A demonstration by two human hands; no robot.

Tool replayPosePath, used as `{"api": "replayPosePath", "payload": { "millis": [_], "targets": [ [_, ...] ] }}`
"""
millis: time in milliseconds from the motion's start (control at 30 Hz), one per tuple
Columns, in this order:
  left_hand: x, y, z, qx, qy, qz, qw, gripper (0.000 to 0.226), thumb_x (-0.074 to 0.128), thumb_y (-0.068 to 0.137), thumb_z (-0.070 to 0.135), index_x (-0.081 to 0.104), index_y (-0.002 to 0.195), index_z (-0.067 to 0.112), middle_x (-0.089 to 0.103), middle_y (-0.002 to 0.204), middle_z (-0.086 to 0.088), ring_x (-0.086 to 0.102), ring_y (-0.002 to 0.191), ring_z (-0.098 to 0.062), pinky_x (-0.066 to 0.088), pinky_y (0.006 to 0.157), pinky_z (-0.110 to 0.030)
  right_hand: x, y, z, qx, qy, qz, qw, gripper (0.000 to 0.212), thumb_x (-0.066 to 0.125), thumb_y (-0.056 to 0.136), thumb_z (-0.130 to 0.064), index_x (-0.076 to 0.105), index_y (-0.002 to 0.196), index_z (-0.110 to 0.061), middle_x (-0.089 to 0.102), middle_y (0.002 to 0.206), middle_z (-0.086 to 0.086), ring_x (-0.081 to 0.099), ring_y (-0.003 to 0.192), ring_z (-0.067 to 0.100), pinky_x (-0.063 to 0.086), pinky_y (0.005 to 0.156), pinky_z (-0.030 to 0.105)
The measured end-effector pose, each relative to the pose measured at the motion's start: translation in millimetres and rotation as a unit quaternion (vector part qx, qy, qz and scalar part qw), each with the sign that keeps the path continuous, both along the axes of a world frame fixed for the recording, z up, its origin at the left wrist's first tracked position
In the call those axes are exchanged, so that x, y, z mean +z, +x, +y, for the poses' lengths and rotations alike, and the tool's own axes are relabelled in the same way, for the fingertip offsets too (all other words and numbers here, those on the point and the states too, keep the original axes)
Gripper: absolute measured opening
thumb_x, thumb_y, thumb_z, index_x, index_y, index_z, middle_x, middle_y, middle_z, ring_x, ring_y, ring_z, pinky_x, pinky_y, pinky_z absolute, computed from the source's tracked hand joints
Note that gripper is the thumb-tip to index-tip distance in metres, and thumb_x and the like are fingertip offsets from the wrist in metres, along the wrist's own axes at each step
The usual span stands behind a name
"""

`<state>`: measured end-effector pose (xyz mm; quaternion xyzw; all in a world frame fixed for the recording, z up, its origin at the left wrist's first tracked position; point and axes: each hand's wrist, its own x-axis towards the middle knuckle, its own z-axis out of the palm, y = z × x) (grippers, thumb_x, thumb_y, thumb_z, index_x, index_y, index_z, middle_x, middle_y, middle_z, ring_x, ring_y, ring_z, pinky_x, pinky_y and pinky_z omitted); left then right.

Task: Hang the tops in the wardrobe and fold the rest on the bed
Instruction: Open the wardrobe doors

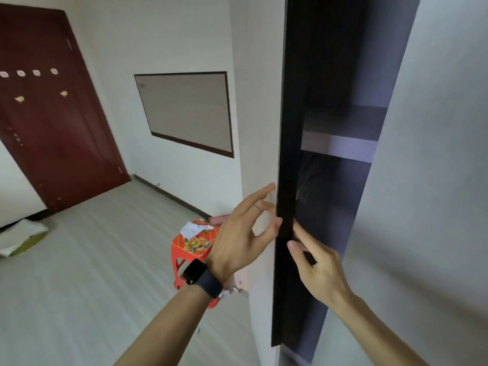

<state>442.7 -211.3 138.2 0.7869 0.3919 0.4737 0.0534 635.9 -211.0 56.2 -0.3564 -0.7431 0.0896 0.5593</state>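
Note:
The wardrobe fills the right half of the view. Its dark door edge (289, 154) runs top to bottom, and the opening beside it shows a pale shelf (340, 146). Below the shelf hangs something dark (314, 186), blurred. My left hand (243, 231), with a watch and a ring, touches the outer face and edge of the door with straight fingers. My right hand (314, 262) has its fingers curled round the door's edge from the inner side. No loose clothes or bed are in sight.
A red plastic stool (192, 247) with paper on top stands on the floor just left of the wardrobe. A dark red room door (52, 114) is at far left, a framed board (184, 112) on the wall, and a pale bundle (21, 236) on the floor.

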Motion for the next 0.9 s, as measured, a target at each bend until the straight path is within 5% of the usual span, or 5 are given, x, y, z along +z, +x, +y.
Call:
{"api": "replayPosePath", "payload": {
  "millis": [200,367,467,633,900],
  "targets": [
    [-4.0,-57.3,-25.1,0.061,-0.074,-0.035,0.995,0.019,0.056,0.098,0.054,0.058,0.115,0.048,0.069,0.107,0.025,0.067,0.1,-0.001,0.049,0.084,-0.015,-12.8,-58.7,-5.2,-0.068,0.065,-0.038,0.995,0.051,0.063,0.1,-0.024,0.049,0.149,-0.02,0.071,0.109,-0.004,0.063,0.082,0.004,0.059,0.068,0.03],
    [-5.5,-107.5,-44.1,0.095,-0.116,-0.108,0.983,0.034,0.063,0.097,0.041,0.052,0.123,0.06,0.07,0.102,0.032,0.066,0.102,0.008,0.05,0.085,-0.011,-21.6,-110.4,-15.3,-0.012,0.074,-0.119,0.99,0.058,0.054,0.103,-0.027,0.033,0.157,-0.026,0.047,0.154,-0.009,0.052,0.133,0.002,0.055,0.088,0.023],
    [-7.2,-139.5,-46.9,0.12,-0.144,-0.141,0.972,0.038,0.062,0.098,0.035,0.05,0.127,0.058,0.075,0.1,0.02,0.067,0.101,0.004,0.053,0.089,-0.018,-27.7,-146.6,-9.2,0.043,0.058,-0.141,0.987,0.061,0.056,0.103,-0.022,0.03,0.158,-0.021,0.034,0.162,-0.005,0.048,0.14,0.014,0.054,0.1,0.035],
    [-9.8,-179.0,-41.2,0.151,-0.181,-0.125,0.964,0.06,0.06,0.099,0.037,0.025,0.141,0.06,0.067,0.12,0.014,0.063,0.103,0.007,0.047,0.091,-0.011,-27.3,-196.3,3.9,0.038,0.05,-0.204,0.977,0.055,0.041,0.108,-0.035,0.028,0.159,-0.023,0.024,0.167,-0.001,0.058,0.123,0.023,0.06,0.081,0.035],
    [-13.1,-231.0,-20.0,0.201,-0.197,-0.115,0.953,0.072,0.051,0.105,0.024,0.007,0.156,0.048,0.051,0.145,0.008,0.063,0.118,-0.015,0.044,0.084,-0.001,-23.5,-253.9,25.7,0.071,0.003,-0.285,0.956,0.067,0.039,0.1,-0.029,0.012,0.162,-0.028,0.006,0.17,0.001,0.042,0.142,0.025,0.052,0.102,0.037]
  ]
}}
